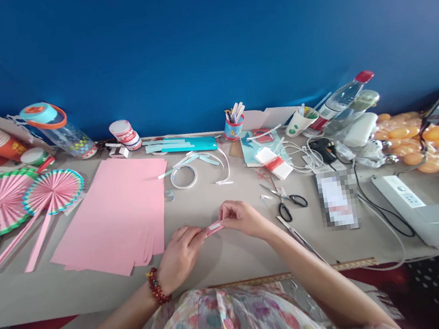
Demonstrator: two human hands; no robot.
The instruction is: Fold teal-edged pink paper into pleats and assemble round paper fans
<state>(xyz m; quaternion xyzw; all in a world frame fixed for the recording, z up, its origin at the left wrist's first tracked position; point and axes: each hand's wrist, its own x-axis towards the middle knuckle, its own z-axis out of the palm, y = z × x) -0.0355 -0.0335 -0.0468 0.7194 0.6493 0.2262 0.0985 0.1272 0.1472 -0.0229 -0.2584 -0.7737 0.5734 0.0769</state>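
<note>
My left hand (181, 254) and my right hand (243, 216) meet over the middle of the grey table (225, 261). Both pinch a small folded pink paper strip (213, 228) with a white tape patch on it, one hand at each end. A red bead bracelet (156, 286) circles my left wrist. A stack of pink paper sheets (118, 214) lies just left of my left hand. Black-handled scissors (288, 201) lie just right of my right hand.
Two pink pleated paper fans (24, 200) lie at far left. A tape ring (183, 176), a teal box (190, 145), a pen cup (233, 126), a glue jar (125, 134), a water bottle (343, 97), a power strip (405, 194) and bagged orange fruit (424, 144) crowd the back and right.
</note>
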